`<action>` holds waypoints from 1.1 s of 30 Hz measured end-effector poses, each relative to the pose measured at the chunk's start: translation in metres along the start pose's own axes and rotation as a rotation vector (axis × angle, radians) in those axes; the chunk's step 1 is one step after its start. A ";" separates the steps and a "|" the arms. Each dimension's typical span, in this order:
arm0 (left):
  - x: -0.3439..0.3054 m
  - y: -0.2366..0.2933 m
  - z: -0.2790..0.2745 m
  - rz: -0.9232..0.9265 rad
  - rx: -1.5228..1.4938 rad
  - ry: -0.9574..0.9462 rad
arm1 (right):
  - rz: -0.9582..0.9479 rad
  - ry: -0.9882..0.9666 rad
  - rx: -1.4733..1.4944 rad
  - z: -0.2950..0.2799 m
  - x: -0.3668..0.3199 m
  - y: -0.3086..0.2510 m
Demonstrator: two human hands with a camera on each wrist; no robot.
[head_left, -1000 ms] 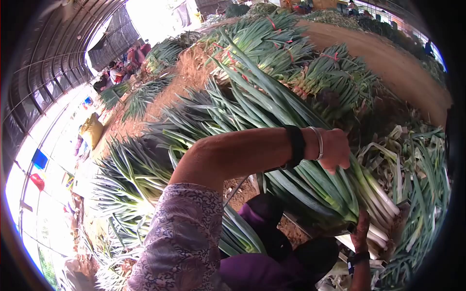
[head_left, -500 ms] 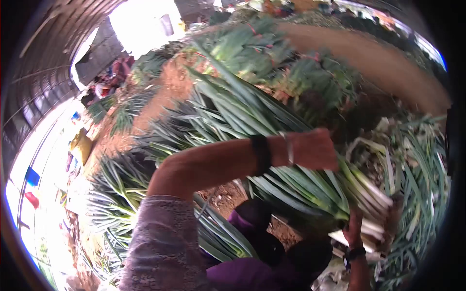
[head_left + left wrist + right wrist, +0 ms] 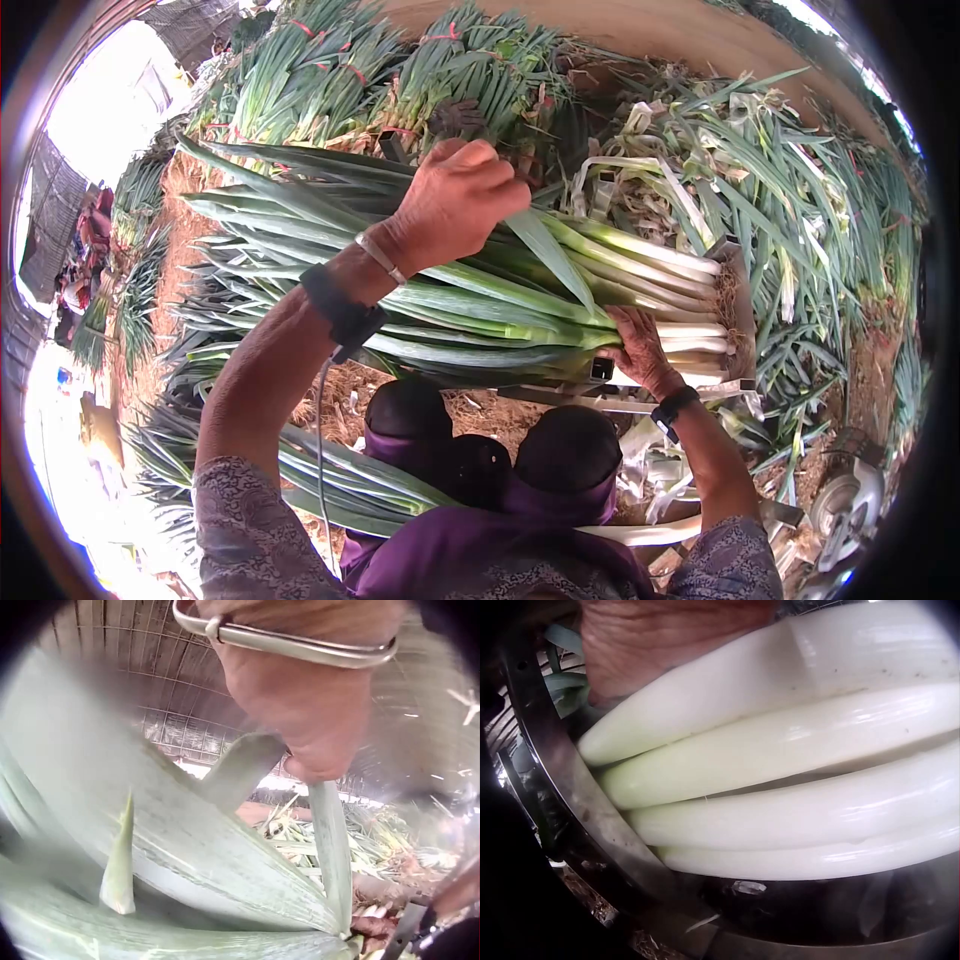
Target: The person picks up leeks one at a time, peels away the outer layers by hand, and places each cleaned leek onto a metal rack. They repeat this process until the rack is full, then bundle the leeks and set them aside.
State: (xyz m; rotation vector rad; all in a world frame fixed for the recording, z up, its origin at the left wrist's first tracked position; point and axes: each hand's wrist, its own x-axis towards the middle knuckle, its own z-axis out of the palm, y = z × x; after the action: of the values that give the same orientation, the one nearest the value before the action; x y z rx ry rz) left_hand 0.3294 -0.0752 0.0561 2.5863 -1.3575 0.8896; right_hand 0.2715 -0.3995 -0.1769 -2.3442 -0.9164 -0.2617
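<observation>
A thick bunch of green onions (image 3: 470, 290) lies in a metal frame (image 3: 740, 290), white stalks to the right and long green leaves to the left. Above the leaves, my left hand (image 3: 455, 205) grips one leaf (image 3: 555, 265), which runs taut down to the bunch. In the left wrist view that leaf (image 3: 330, 847) hangs from under the hand (image 3: 307, 712). My right hand (image 3: 645, 350) holds an onion where green turns to white, its fingers curled at the leaf's base. Smooth white stalks (image 3: 780, 750) lie close below that hand in the right wrist view.
Tied onion bundles (image 3: 470, 65) stand behind the frame. Loose leaves and trimmings (image 3: 740, 170) are heaped at the right. More onions (image 3: 360, 485) lie by my knees (image 3: 565, 450), with a cable (image 3: 322, 450) nearby. A metal wheel-like part (image 3: 845, 505) sits at lower right.
The head view has swung right and down, so the scene sits further left. My left hand has risen off the bunch with a leaf pulled up; the right hand stays at the onion's neck.
</observation>
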 end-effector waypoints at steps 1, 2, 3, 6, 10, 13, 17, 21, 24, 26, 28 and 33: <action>-0.002 -0.002 0.008 -0.074 -0.099 0.032 | 0.001 -0.003 0.004 0.000 0.000 0.000; -0.005 -0.002 0.016 -0.254 -0.350 0.036 | 0.007 -0.004 -0.003 0.001 -0.001 0.000; -0.002 -0.002 0.013 -0.242 -0.400 0.001 | 0.014 -0.006 -0.009 0.000 -0.001 -0.001; 0.006 -0.001 -0.006 -0.144 -0.265 -0.118 | 0.006 -0.001 -0.008 -0.001 0.000 0.000; 0.012 -0.008 -0.028 0.383 0.563 -0.227 | 0.006 0.015 -0.019 -0.001 0.001 -0.003; -0.005 -0.025 -0.014 0.204 0.521 -0.131 | 0.023 0.001 -0.015 0.001 0.001 -0.001; -0.031 -0.039 0.017 -0.638 -0.458 -0.047 | 0.042 -0.008 0.011 -0.002 0.001 -0.003; 0.020 0.004 -0.018 -0.142 -0.022 0.114 | -0.017 0.081 0.079 0.000 -0.006 -0.003; 0.049 0.011 -0.051 0.266 0.657 0.087 | -0.073 0.093 0.014 0.012 -0.010 0.011; 0.043 -0.002 -0.058 0.213 0.695 0.016 | -0.116 0.099 0.029 0.009 -0.003 0.007; 0.014 -0.025 -0.049 0.107 0.722 -0.190 | -0.047 0.043 -0.042 0.014 -0.005 0.012; -0.084 -0.032 -0.075 -0.466 0.186 -0.662 | -0.114 0.042 -0.009 0.018 -0.008 0.024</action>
State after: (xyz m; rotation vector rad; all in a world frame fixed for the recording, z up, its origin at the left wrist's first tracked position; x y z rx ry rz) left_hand 0.2838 0.0299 0.0792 3.2965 -0.6865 0.0831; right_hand 0.2810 -0.4073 -0.2052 -2.2893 -1.0315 -0.3609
